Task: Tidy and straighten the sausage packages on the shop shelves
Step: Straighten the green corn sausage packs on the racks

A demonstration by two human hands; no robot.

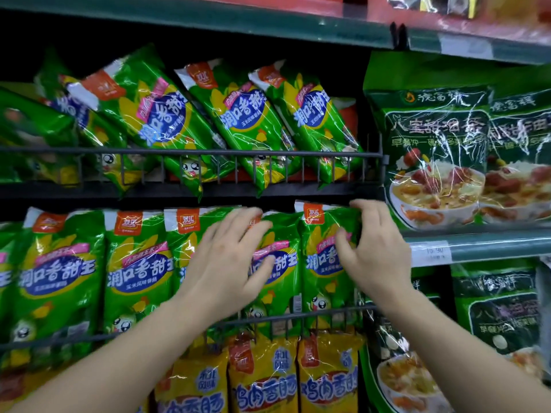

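Green corn-sausage packages stand upright in a row on the middle shelf behind a wire rail [328, 312]. My left hand [229, 263] lies flat with spread fingers on one package [277, 263] in the row. My right hand [375, 251] grips the rightmost package [320, 257] at its right edge, fingers curled over its top corner and thumb on its front. On the upper shelf, several of the same green packages [238, 120] lean to the left behind another wire rail [190, 152].
Yellow sausage packages [262, 380] fill the shelf below. To the right, dark green porridge bags [435, 156] stand on a separate shelf with a price tag [432, 252]. A green shelf edge [208, 19] runs overhead.
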